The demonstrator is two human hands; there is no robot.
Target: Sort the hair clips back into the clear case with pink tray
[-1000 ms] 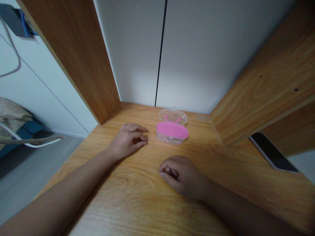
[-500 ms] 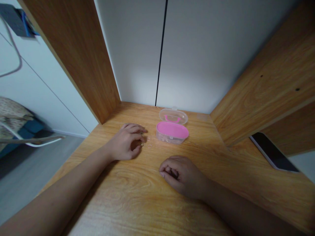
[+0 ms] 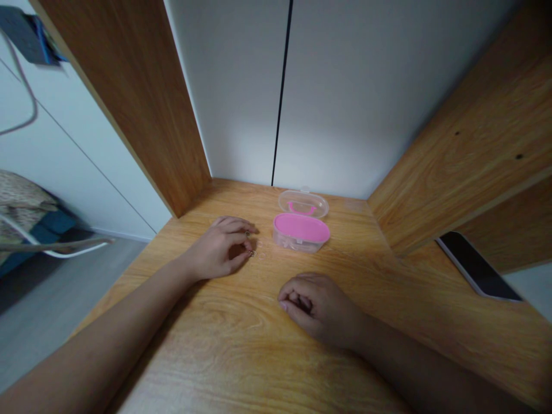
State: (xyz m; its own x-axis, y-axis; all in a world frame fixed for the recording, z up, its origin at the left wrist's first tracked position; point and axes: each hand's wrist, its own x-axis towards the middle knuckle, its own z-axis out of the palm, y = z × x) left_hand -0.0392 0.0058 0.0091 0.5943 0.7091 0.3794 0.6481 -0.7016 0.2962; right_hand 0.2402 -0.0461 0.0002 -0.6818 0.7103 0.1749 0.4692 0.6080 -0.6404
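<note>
My left hand (image 3: 222, 248) rests on the wooden tabletop (image 3: 233, 345), thumb and index finger pinched on a small dark ring (image 3: 253, 253). Another dark ring (image 3: 247, 233) lies under its other fingers. Just right of the fingertips is a thin clear ring (image 3: 262, 256), faint against the wood. My right hand (image 3: 321, 307) lies nearer to me, fingers curled in toward the thumb; whatever is inside, if anything, is hidden. Beyond both hands stands a clear oval box (image 3: 297, 244) with a pink tray (image 3: 302, 227) on top. Its clear lid (image 3: 303, 202) is tipped back behind it.
A phone (image 3: 478, 267) lies at the right, partly behind a wooden panel (image 3: 466, 155). White cabinet doors (image 3: 345, 103) close off the back. On the left, a wooden upright (image 3: 142, 103) borders the table, and a white metal frame (image 3: 77, 250) stands beyond.
The thumb and index finger of my left hand have closed on the small dark ring, which has shifted slightly right. My right hand has stayed in place.
</note>
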